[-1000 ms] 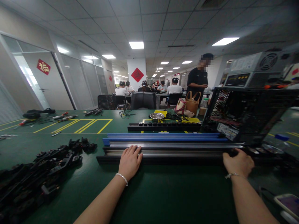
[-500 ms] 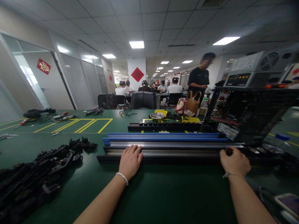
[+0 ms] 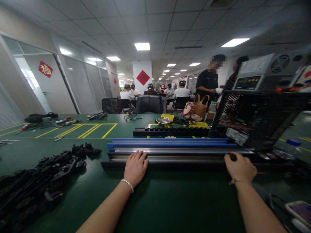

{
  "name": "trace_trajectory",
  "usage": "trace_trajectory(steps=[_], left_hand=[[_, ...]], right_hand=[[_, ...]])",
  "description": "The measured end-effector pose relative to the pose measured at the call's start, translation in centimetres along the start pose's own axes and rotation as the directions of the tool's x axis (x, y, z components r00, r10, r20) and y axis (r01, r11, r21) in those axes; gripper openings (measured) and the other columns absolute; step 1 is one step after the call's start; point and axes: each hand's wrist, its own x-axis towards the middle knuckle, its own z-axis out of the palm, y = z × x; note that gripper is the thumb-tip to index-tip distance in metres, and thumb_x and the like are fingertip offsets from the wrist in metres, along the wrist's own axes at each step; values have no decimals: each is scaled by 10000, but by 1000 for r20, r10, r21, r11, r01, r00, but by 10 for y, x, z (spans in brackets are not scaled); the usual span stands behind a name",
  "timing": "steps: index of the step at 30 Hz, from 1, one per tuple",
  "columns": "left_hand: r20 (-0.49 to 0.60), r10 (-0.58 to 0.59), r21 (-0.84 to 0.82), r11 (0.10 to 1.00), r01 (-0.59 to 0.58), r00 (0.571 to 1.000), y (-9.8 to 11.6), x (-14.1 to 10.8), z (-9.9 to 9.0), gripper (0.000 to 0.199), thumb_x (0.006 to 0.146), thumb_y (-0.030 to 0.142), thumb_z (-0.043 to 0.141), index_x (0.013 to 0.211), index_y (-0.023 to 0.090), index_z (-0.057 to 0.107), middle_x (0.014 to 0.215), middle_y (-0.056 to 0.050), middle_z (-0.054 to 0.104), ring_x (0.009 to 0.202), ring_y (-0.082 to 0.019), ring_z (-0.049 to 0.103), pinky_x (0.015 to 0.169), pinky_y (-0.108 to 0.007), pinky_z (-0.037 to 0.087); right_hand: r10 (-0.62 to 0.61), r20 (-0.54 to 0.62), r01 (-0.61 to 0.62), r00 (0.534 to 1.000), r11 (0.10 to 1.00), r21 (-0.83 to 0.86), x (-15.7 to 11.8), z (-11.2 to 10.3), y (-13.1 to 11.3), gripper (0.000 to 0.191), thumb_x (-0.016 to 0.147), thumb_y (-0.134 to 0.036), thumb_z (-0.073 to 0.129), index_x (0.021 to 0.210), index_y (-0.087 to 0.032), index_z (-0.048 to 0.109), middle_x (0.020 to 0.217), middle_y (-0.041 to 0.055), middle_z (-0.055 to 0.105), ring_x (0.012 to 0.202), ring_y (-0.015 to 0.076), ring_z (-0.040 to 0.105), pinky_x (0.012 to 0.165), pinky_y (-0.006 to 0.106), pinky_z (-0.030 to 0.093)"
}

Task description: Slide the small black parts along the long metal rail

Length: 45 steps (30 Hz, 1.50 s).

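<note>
My left hand (image 3: 136, 167) lies with fingers stretched out over the left part of the nearest long black rail (image 3: 184, 166), which has a metallic strip along its top. Toward the right end of that rail, my right hand (image 3: 241, 167) is closed around a small dark part (image 3: 233, 157), mostly covered by the fingers, so its kind does not show. Just behind run a second rail with a shiny silver strip (image 3: 179, 150) and a blue rail (image 3: 170, 142), all lying side by side.
Black plastic parts (image 3: 31, 181) are heaped at left. Farther back are a black rail carrying several small parts (image 3: 170, 132), a metal bowl (image 3: 163, 120) and yellow trays (image 3: 167, 116). An open computer case (image 3: 262, 113) stands at right, a phone (image 3: 300, 210) near the front. People are in the background.
My right hand has slid a little left along the rail with the small dark part. My left hand stays put. In the background a second person appears beside the standing one.
</note>
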Motion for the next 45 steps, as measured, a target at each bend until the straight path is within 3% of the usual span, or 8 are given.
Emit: trace_trajectory(steps=[16, 29, 45], left_hand=[[-7, 1, -3, 1000, -1, 1000, -2, 0, 2, 390, 906, 372, 343, 1213, 216, 526, 1238, -64, 564, 1194, -234, 454, 998, -424, 348], [-2, 5, -3, 1000, -5, 1000, -1, 1, 1, 393, 908, 369, 338, 1214, 210, 527, 1233, -67, 567, 1189, -235, 458, 999, -426, 346], [-11, -6, -15, 1000, 6, 1000, 0, 0, 2, 387, 903, 376, 347, 1209, 228, 530, 1232, -60, 567, 1197, -231, 452, 1003, -420, 343]], right_hand=[[-129, -50, 131, 990, 991, 35, 0, 8, 1, 336, 781, -434, 418, 865, -228, 669, 819, 99, 605, 840, 290, 529, 825, 520, 336], [-167, 15, 165, 986, 983, 86, -1, 10, -1, 344, 817, -418, 374, 851, -229, 660, 864, 77, 627, 860, 258, 543, 935, 538, 270], [-265, 23, 261, 964, 959, 110, -5, 9, -12, 321, 792, -401, 375, 791, -215, 637, 858, 60, 638, 839, 225, 551, 897, 445, 334]])
